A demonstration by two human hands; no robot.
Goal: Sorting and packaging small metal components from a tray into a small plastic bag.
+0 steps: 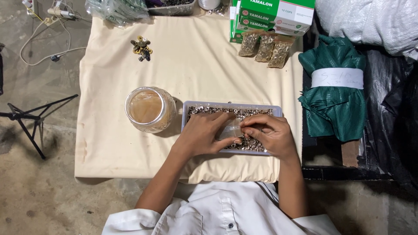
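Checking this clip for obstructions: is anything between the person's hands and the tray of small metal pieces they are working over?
Nothing visible does. The left hand and right hand are already over the tray of small metal pieces, together holding a small clear bag. The glass jar stands apart, left of the tray.

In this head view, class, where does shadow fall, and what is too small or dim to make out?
Head view: the jar casts a soft shadow rightward on the cream cloth; the tray pieces are too small to identify; the right side by the green bundle is dim.
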